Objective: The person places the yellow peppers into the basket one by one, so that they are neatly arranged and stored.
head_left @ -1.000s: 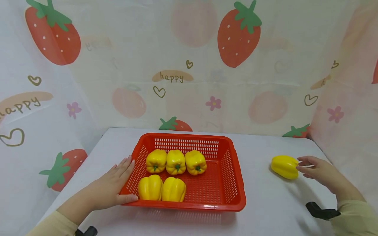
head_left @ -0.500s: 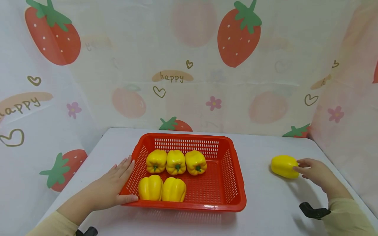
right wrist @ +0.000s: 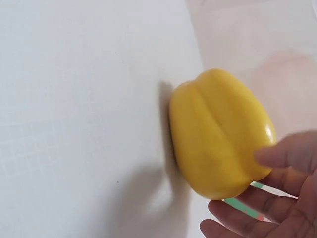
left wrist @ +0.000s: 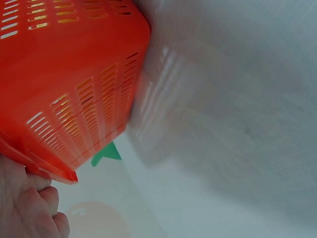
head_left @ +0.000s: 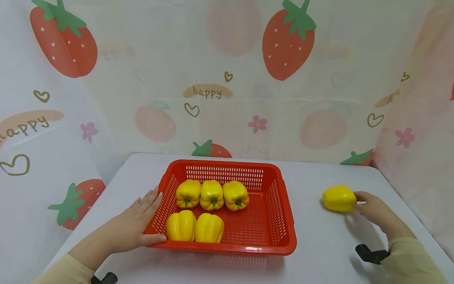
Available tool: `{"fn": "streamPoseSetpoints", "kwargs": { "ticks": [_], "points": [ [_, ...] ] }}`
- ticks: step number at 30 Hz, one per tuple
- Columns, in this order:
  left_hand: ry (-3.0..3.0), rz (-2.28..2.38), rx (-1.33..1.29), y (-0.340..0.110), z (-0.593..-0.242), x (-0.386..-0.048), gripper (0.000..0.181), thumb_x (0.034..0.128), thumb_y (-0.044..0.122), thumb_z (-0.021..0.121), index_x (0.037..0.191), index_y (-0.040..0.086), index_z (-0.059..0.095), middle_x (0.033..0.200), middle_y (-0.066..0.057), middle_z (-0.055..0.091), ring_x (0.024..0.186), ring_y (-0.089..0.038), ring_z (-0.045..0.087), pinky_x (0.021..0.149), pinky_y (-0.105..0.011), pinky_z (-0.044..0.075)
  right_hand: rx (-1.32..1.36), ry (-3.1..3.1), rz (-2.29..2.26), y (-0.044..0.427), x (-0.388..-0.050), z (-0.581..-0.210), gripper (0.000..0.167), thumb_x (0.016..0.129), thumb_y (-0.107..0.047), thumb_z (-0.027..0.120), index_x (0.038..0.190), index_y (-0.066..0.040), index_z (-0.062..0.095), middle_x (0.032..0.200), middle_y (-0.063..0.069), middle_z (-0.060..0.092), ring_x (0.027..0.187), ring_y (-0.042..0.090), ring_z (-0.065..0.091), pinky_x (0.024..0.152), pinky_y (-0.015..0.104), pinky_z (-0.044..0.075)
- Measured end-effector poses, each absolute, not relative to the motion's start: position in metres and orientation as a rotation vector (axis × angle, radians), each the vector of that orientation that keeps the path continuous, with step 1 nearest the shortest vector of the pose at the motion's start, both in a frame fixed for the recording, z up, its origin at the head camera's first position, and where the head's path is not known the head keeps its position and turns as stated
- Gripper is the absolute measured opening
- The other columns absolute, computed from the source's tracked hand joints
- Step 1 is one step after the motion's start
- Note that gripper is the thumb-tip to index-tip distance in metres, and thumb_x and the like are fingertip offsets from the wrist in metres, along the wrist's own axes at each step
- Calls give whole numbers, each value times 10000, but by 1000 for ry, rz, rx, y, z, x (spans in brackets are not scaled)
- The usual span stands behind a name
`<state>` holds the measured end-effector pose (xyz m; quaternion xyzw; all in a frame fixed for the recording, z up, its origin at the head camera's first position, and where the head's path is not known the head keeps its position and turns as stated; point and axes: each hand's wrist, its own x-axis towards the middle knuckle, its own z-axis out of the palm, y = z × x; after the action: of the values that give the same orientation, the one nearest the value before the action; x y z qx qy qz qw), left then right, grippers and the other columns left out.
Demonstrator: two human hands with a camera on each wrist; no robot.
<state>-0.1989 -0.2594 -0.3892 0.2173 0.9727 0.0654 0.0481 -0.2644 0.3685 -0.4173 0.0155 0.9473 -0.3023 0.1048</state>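
Note:
A red plastic basket (head_left: 262, 249) stands on the white table. Inside are several yellow bell peppers: a back row of three with green stems facing front, such as the middle bell pepper (head_left: 211, 195), and a front pair including the left bell pepper (head_left: 181, 225). My left hand (head_left: 133, 225) rests on the basket's left rim, fingers straight, thumb at the front corner; the left wrist view shows the basket's outer wall (left wrist: 74, 99). To the right of the basket, my right hand (head_left: 372, 211) pinches the right end of another yellow bell pepper (right wrist: 213, 134), thumb against its side.
A white table (head_left: 312, 244) carries everything. Behind it and at both sides hangs a pale curtain (head_left: 283, 102) printed with strawberries. A black wrist strap piece (head_left: 370, 253) sticks out by the right sleeve.
My right hand has moved left and closed in on the lone bell pepper, which has shifted slightly left. The left hand and basket have stayed in place.

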Motion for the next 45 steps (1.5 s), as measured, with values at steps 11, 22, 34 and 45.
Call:
{"fn": "streamPoseSetpoints", "kwargs": {
  "ticks": [11,22,34,45],
  "points": [
    [2982,204,683,-259,-387,-197,1067,726,719,515,1451,17,170,1515,-160,121,1379,-324,127,1078,-546,150,82,2754,-971,346,-278,-429,1019,778,-585,604,1412,51,124,1392,361,172,1215,531,209,947,679,212],
    [2980,197,673,-259,-390,-198,1075,719,729,510,1454,24,165,1519,-152,113,1381,-318,127,1081,-540,152,40,2910,-891,332,-284,-443,1159,708,-543,706,1399,114,47,1347,420,182,1200,559,225,960,676,199],
    [2992,185,683,-259,-391,-197,1078,717,740,497,1453,23,171,1516,-153,123,1379,-317,139,1078,-540,161,23,3017,-869,326,-284,-444,1005,718,-453,731,1335,139,202,1199,376,332,1061,480,360,911,635,300],
    [2979,184,677,-258,-388,-196,1075,723,731,503,1452,16,167,1515,-162,122,1377,-331,132,1076,-546,157,-99,2997,-869,331,-278,-442,1062,716,-293,756,1404,112,55,1299,403,187,1169,517,224,947,682,206]
  ]
}}
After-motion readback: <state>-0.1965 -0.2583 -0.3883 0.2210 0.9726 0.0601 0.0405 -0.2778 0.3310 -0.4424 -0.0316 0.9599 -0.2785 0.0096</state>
